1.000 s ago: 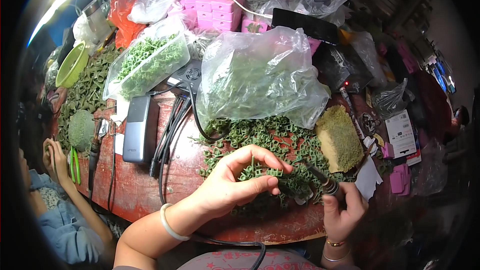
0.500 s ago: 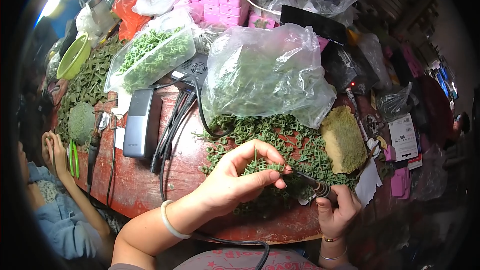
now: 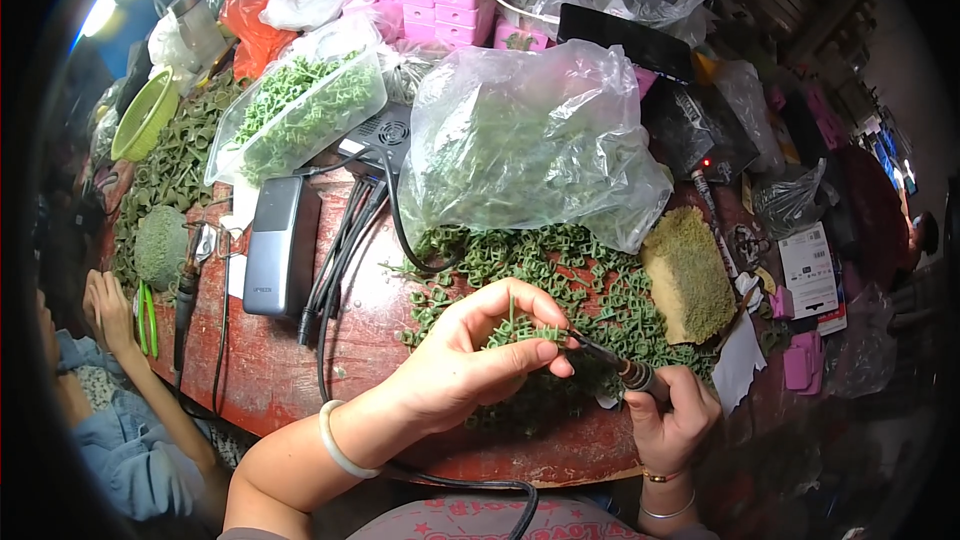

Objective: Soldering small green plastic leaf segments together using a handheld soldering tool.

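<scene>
My left hand (image 3: 487, 350) is raised over the near middle of the table, thumb and fingers pinching a small cluster of green wax-like or plastic pieces (image 3: 508, 332). My right hand (image 3: 676, 418), to its right, is wrapped round the handle of a soldering iron (image 3: 632, 372). The iron's dark shaft points up and left, with its tip at the left fingertips beside the cluster. I cannot tell whether the tip touches the pieces. Below and behind both hands lies a spread of loose small green pieces (image 3: 610, 290).
A clear bag of green pieces (image 3: 530, 140) lies beyond my hands, with a yellowish sponge block (image 3: 688, 280) to the right. Leftward are a grey power bank (image 3: 280, 250), black cables (image 3: 345, 260) and a clear tub of green pieces (image 3: 300, 110). Another person's hand (image 3: 110, 310) is at far left.
The soldering iron and my right hand have shifted slightly left and up, its tip closer to the cluster. My left hand has hardly moved. The other person's hand has shifted slightly.
</scene>
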A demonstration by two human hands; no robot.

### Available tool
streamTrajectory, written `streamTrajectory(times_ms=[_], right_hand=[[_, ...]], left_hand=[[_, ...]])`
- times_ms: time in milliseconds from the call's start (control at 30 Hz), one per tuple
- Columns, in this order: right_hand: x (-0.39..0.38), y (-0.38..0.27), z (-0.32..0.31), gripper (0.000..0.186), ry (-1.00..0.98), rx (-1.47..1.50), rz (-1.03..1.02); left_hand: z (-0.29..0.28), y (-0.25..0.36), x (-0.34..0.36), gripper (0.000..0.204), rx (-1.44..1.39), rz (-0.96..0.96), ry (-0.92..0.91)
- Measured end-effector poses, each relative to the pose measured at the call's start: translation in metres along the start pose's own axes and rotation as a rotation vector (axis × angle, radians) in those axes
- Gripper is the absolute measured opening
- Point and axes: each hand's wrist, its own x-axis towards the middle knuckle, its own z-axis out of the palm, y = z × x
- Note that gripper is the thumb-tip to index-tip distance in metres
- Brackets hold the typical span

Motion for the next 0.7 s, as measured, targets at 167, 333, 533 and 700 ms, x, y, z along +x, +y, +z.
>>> streamTrajectory(times_ms=[167,333,533,700], right_hand=[[-0.0001,-0.0017,-0.0002,0.052,0.018,0.042,0.05],[-0.0002,-0.001,-0.0018,0.048,0.019,0.021,0.034],[-0.0002,-0.0009,-0.0011,0.048,0.022,0.032,0.032],[-0.0005,0.0005,0.0008,0.048,0.015,0.019,0.017]], left_hand=[[0.0007,0.0009,0.0005,0.022,0.001,0.008,-0.003],[0.0011,0.0003,0.0024,0.021,0.012,0.023,-0.003],[0.0012,0.003,0.0005,0.022,0.002,-0.009,0.0],[-0.0001,-0.0014,0.0019,0.022,-0.007,0.008,0.004]])
